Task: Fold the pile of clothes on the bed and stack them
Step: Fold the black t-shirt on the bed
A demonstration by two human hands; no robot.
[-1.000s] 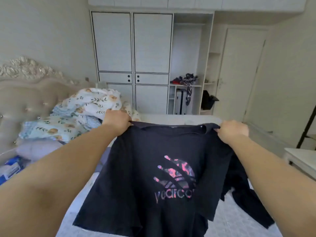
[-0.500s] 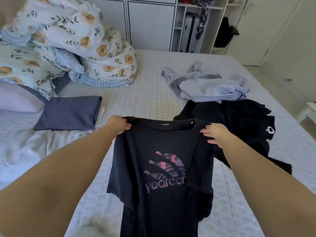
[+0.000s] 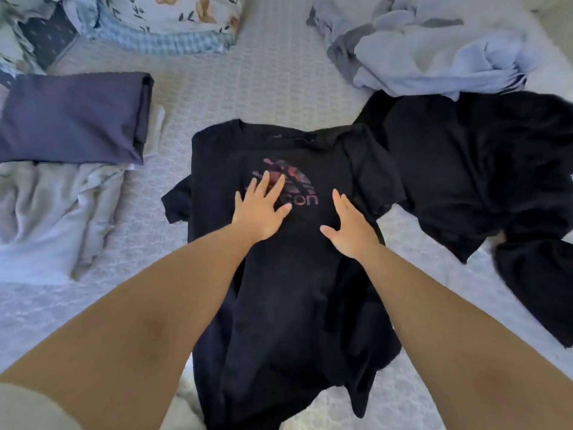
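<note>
Bed [image 3: 279,72]: carries everything.
Black T-shirt [image 3: 279,290]: laid flat, front up, centre of bed.
Left hand [image 3: 262,209]: flat, fingers spread, pressing the print.
Right hand [image 3: 350,231]: flat, holding nothing.
Risk: the bunched right sleeve could make the fold crooked.
Writing: only "con" readable.

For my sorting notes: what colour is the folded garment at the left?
Dark navy blue folded garment, plain; the head view shows it.

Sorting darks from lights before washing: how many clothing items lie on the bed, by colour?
Black: 2, the logo T-shirt under both hands and the crumpled black garment
Navy: 1, the folded navy piece
Light blue-grey: 2, the far heap and the left garment
Total: 5
</note>
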